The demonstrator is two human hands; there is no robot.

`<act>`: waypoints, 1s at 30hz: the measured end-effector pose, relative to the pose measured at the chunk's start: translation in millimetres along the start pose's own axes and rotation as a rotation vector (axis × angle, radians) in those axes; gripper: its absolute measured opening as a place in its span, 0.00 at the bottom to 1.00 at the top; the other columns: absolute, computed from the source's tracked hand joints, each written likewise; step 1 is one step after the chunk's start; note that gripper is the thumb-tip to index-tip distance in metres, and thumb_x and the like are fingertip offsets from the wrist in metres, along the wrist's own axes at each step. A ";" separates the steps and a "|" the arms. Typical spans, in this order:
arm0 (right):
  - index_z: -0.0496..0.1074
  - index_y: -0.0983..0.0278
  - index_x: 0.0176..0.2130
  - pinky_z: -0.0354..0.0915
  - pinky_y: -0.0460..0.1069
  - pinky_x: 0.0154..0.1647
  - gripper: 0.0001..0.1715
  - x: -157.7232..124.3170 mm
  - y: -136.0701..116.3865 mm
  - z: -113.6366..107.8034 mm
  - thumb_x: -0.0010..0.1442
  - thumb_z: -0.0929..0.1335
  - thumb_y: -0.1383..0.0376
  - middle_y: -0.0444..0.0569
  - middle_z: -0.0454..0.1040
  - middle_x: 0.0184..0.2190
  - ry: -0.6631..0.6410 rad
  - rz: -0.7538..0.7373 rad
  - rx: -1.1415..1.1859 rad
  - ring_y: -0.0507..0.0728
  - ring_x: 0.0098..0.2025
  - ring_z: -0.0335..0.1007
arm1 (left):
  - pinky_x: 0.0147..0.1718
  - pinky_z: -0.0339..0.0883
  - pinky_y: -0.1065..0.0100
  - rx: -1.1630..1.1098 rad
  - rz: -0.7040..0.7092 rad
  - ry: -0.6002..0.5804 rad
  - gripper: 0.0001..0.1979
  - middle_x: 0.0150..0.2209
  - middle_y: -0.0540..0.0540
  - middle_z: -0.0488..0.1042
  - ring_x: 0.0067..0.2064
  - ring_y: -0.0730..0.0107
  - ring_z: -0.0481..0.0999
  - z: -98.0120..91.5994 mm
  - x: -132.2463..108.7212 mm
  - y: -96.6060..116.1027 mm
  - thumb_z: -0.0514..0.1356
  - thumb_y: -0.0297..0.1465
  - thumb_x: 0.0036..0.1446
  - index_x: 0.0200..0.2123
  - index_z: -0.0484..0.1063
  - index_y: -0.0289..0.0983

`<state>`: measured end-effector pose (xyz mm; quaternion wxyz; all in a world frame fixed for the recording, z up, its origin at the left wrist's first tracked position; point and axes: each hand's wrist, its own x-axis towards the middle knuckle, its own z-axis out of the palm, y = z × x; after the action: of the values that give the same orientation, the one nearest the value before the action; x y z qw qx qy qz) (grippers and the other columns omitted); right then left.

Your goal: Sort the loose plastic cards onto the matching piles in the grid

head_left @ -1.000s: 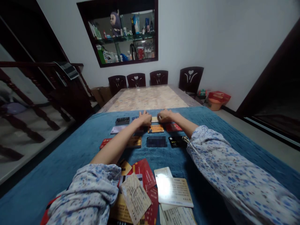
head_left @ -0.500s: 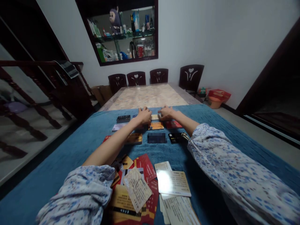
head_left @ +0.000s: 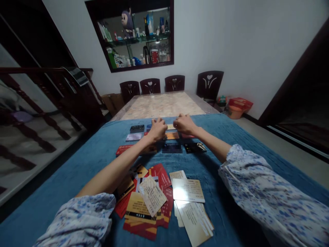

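My left hand reaches to the back row of card stacks, fingers curled down at the left end of a cream card stack. At that stack's right end is my right hand, its fingers bent and drawn together. Both sets of fingertips are mostly hidden, so the exact hold does not show. Just in front of the hands lies an orange card stack. A blue stack is partly covered by my left hand, and a red one shows below my right wrist.
Neat stacks stand around: black, pale lilac, red, dark blue and black-gold. Nearer me lie a loose red and gold card heap and cream cards. A blue cloth covers the near table.
My right hand has shifted slightly right and up, its fingers more bunched. My left hand stays at about the same place. The view has tilted a little, showing more of the near cards.
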<state>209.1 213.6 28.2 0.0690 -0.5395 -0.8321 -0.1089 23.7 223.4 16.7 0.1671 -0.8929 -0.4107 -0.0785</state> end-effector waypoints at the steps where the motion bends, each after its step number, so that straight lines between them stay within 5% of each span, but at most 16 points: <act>1: 0.78 0.63 0.42 0.51 0.55 0.45 0.16 -4.6 -2.5 -0.2 0.63 0.62 0.68 0.57 0.78 0.44 0.012 -0.007 0.003 0.65 0.53 0.59 | 0.45 0.52 0.51 -0.007 -0.001 0.010 0.10 0.43 0.37 0.74 0.54 0.51 0.61 -1.8 -4.5 2.4 0.56 0.24 0.59 0.36 0.78 0.36; 17: 0.78 0.63 0.40 0.48 0.56 0.43 0.13 -75.7 -52.4 -10.6 0.62 0.63 0.67 0.55 0.79 0.42 0.021 -0.173 0.095 0.64 0.51 0.58 | 0.50 0.48 0.48 -0.209 -0.044 0.017 0.17 0.44 0.41 0.76 0.56 0.52 0.61 -35.9 -96.7 24.0 0.53 0.22 0.57 0.42 0.77 0.40; 30: 0.78 0.61 0.39 0.47 0.57 0.47 0.11 -111.7 -107.3 -18.1 0.60 0.66 0.68 0.53 0.79 0.38 0.096 -0.377 0.229 0.63 0.49 0.58 | 0.51 0.48 0.51 -0.385 -0.018 -0.018 0.08 0.43 0.46 0.79 0.56 0.53 0.63 -58.2 -174.4 33.9 0.59 0.27 0.56 0.38 0.76 0.40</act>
<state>156.7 68.1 8.3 0.1478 -0.3574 -0.9208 -0.0504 -64.1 58.4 14.7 -0.0111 -0.9053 -0.3977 -0.1489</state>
